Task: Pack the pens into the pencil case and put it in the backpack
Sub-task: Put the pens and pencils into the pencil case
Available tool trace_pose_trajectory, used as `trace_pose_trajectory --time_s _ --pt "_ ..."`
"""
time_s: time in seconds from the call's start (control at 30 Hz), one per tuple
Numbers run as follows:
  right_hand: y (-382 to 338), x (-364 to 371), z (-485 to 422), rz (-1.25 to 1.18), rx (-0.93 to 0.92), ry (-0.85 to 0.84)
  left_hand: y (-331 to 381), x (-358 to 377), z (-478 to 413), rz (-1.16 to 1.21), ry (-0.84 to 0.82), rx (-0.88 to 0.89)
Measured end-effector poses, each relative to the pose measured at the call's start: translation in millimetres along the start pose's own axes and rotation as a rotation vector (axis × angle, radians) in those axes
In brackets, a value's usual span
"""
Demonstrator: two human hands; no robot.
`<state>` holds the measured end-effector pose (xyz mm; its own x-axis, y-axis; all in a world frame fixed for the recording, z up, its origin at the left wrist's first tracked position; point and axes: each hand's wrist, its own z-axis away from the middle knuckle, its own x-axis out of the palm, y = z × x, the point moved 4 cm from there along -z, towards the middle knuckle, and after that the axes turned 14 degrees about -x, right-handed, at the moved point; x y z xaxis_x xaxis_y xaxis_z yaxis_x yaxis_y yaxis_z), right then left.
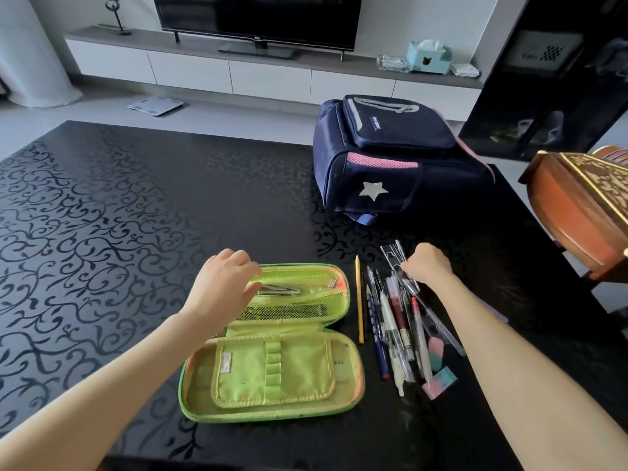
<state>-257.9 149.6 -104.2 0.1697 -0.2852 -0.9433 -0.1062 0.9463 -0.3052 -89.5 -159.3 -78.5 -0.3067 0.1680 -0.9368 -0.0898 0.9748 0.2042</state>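
Head view: packing is judged to be at its start. The pencil case (244, 372) lies opened flat by the near edge of the worktop (136, 198), a hard shell lined in lime-green cloth with elastic loops and a mesh pocket. No pens are seen in it, only a small metal piece behind the mesh.

The pens (394, 321), slim plastic barrels both clear and coloured, are heaped just beside the case toward the right edge, with a yellow pencil (359, 300) lying between them.

The left hand (222, 283) is curled over the far half of the case; whether the mesh is pinched cannot be told. The right hand (428, 265) is closed on the far end of the pens.

A lift and a short carry to the case are called for next. The backpack (390, 158), navy fabric with pink mesh, sits toward the far right corner, apparently zipped.
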Motion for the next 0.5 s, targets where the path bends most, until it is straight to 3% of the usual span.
trace_pose_trajectory --time_s 0.1,0.2,0.3,0.43,0.5 --pt "-23.1 -15.1 18.1 0.017 -0.049 0.09 -12.6 1.3 1.5 -0.034 -0.052 -0.021" --pt "-83.8 -21.1 51.1 -0.151 -0.415 0.217 -18.7 3.8 3.2 0.001 -0.066 -0.047" --pt "-149.1 -7.0 84.2 -0.347 -0.67 0.091 -19.3 9.0 10.4 0.011 -0.094 -0.038" --pt "-186.9 23.9 90.0 -0.332 -0.67 -0.015 -15.6 14.4 18.8 -0.099 -0.129 -0.111" --pt "-193.1 36.4 89.6 -0.314 -0.656 -0.018 -14.0 18.2 14.5 -0.116 -0.237 -0.211"
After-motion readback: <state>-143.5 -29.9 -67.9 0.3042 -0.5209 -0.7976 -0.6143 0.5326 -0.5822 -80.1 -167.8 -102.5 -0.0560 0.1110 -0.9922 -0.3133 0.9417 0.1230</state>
